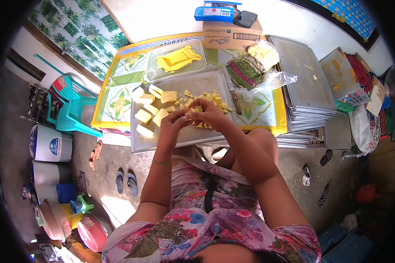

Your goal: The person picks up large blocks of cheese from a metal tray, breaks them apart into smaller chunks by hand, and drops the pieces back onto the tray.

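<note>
My left hand [174,121] and my right hand [206,112] meet over the metal tray [147,139], fingertips pinched together. What lies between them is small and mostly covered by the fingers. To the left of my hands, several thick pale-yellow blocks [143,116] rest on the tray. Around and beyond my right hand is a heap of small yellow cubes [215,100], partly hidden by that hand. A knife [237,101] with a brown handle lies along the tray's right side.
Behind the tray stands a clear plastic container [152,65] with a yellow cloth-like item [179,58]. A patterned green-and-maroon cloth [245,72] and a plastic bag [264,53] lie to its right. Stacked metal trays [300,74] rise at the right; a cardboard box [230,35] is at the back.
</note>
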Motion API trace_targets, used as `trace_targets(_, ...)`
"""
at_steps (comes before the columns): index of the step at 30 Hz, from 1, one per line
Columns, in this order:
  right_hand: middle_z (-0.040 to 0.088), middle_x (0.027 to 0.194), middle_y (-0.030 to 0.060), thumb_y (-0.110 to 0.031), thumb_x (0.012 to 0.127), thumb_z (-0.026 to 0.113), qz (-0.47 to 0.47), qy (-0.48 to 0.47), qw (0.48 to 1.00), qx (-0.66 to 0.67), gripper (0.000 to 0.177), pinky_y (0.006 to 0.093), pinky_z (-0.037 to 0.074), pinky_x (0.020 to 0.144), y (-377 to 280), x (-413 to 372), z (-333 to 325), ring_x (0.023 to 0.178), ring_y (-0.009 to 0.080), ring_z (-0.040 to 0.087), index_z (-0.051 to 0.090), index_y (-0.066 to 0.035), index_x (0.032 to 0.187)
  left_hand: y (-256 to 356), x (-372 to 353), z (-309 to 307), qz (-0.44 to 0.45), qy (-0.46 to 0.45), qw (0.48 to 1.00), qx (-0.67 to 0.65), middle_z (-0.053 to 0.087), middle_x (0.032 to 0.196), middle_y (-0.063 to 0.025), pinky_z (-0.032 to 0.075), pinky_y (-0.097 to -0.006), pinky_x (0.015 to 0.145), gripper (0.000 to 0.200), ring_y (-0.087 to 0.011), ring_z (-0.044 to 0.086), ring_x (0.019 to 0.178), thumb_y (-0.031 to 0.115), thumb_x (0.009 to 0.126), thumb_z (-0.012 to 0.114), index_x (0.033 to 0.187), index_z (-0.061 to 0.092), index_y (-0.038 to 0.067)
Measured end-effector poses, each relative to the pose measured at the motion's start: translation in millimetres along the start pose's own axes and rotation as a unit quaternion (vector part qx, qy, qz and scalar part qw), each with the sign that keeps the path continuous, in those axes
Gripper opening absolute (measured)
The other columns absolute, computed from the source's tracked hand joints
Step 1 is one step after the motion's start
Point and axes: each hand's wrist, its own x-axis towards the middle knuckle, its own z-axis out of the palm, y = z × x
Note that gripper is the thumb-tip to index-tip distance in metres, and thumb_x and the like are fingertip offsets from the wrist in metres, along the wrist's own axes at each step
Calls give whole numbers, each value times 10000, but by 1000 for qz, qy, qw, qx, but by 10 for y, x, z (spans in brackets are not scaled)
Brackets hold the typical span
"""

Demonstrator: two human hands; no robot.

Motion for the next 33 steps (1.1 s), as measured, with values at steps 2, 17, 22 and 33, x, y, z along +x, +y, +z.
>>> trace_targets(2,620,843,49,-137,782,728,0,1,1000,5,315,219,515,565,2,2,-2,631,102,610,556,-24,1020,1,0,11,2,2,1000,-3,641,964,-111,529,-276,795,254,-166,634,848,48,871,549,1091,583,-75)
trace_targets(17,596,848,67,-121,820,657,42,-20,996,82,274,262,545,604,42,27,-75,687,140,620,540,-33,1051,48,-25,-14,-27,6,994,-109,620,988,-153,548,-329,808,262,-229,641,868,19,865,448,1082,567,-67)
trace_targets(22,579,923,71,-68,810,620,53,4,990,132,312,283,559,682,127,69,-152,827,163,612,526,-43,1107,-177,68,-100,-17,34,993,-115,567,1138,-166,510,-351,893,310,-227,605,977,22,839,427,1109,545,-71)
trace_targets(33,533,1162,74,-41,794,579,-31,10,999,-35,503,231,449,821,114,377,-138,983,112,539,454,-8,1280,-273,537,-149,1,28,995,91,569,1198,-136,393,-272,948,432,-198,534,1085,64,787,492,1202,550,-42)
